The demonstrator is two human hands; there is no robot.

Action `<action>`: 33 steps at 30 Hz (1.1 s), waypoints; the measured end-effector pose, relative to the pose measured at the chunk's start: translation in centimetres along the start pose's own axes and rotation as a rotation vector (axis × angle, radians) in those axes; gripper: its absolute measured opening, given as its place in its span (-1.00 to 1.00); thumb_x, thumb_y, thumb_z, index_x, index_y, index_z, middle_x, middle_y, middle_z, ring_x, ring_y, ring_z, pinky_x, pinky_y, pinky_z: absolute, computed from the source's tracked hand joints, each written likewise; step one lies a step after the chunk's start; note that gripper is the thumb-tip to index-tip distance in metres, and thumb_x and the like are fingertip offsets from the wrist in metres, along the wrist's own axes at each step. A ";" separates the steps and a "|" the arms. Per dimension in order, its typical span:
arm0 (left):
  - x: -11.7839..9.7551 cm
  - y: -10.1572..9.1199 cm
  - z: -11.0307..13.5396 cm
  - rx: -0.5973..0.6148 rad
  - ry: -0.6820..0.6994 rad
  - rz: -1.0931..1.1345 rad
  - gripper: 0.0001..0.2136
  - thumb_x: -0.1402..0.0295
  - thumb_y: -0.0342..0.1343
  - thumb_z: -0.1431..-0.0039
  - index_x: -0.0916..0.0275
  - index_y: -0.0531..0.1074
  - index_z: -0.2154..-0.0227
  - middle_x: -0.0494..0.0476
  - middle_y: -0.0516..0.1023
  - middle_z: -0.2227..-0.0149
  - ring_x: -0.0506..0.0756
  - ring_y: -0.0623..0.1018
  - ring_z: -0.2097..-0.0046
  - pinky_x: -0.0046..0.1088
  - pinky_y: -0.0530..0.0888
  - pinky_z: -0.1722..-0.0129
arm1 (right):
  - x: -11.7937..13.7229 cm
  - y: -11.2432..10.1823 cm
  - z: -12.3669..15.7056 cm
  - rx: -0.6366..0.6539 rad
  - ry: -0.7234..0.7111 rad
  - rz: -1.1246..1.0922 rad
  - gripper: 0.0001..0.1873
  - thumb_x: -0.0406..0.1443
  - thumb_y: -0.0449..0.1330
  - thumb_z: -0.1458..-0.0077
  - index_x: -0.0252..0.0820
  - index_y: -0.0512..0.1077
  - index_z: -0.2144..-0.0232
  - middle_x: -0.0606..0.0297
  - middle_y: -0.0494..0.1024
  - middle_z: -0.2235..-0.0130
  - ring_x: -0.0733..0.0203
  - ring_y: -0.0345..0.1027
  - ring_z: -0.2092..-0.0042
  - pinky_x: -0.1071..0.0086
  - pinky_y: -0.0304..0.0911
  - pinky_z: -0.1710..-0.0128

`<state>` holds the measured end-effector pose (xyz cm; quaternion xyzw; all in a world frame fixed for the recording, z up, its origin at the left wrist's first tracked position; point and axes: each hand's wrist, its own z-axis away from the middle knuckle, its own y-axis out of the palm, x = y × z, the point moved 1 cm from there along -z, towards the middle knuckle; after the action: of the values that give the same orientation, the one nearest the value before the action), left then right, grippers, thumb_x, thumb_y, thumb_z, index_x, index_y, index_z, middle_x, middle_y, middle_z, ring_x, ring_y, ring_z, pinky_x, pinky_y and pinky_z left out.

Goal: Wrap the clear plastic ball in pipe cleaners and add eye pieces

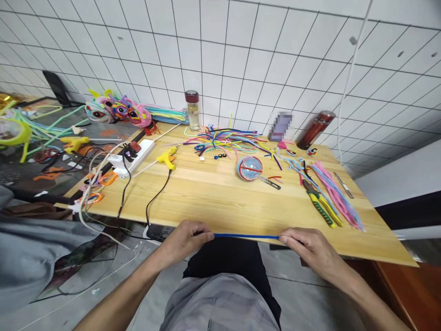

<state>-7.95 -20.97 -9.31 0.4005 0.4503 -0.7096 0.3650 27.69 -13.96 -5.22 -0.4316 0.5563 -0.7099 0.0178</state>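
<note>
A blue pipe cleaner is stretched straight between my two hands, just at the near edge of the wooden table. My left hand pinches its left end with fingers closed. My right hand pinches the right end, fingers closed too. Both hands hover over my lap, below the table edge.
On the table lie a heap of coloured pipe cleaners, a clear ball, yellow-green pliers, pink and blue pipe cleaners, a yellow glue gun, a white power strip, a jar and a red bottle. Another person's grey clothing is at left.
</note>
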 end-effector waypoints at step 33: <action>-1.7 5.9 -2.1 -0.077 0.221 0.191 -0.72 0.16 0.24 -0.29 0.29 0.67 0.32 0.08 0.65 0.42 0.00 0.52 0.38 -0.53 0.34 0.37 | 3.6 4.1 -2.1 0.161 0.019 -0.247 -0.57 0.00 0.11 -0.38 -0.09 0.67 0.26 0.31 0.71 0.36 0.19 0.58 0.37 0.46 0.44 0.38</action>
<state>-1.55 -20.66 -10.39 0.5026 0.4746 -0.6056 0.3941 22.24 -15.74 -6.37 -0.4873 0.4402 -0.7531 -0.0401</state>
